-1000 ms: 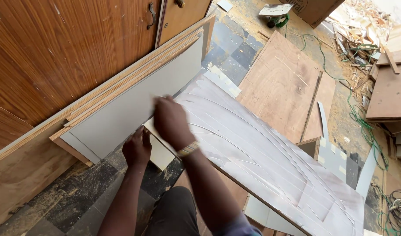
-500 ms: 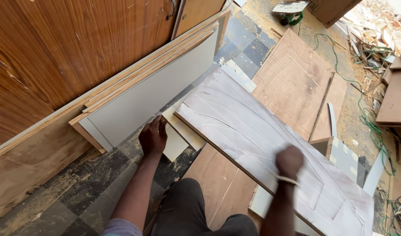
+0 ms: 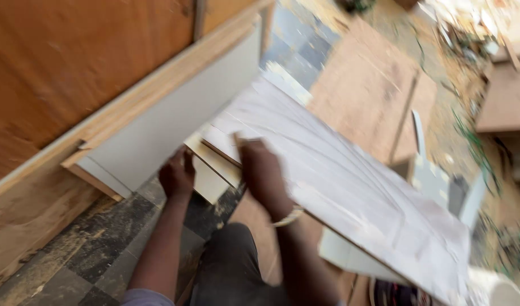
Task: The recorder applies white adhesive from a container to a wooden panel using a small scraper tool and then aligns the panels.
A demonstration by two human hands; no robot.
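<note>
left hand (image 3: pixel 178 175): grip on small cream strip (image 3: pixel 206 180), 9 o'clock of board | right hand (image 3: pixel 261 170): grip unclear, pressed on white laminated board (image 3: pixel 351 187) | view blurred

We have one view only, from a camera worn on the head, looking steeply down and forward past our own forearms to the floor (image 3: pixel 73 255). It sits close: the hands, left (image 3: pixel 178 175) and right (image 3: pixel 260 170), fill the lower middle, with the pale board (image 3: pixel 351 187) just beyond them. The wooden panels (image 3: pixel 73 73) rise along the left edge; the far yard in the upper right corner is blurred by motion.
</note>
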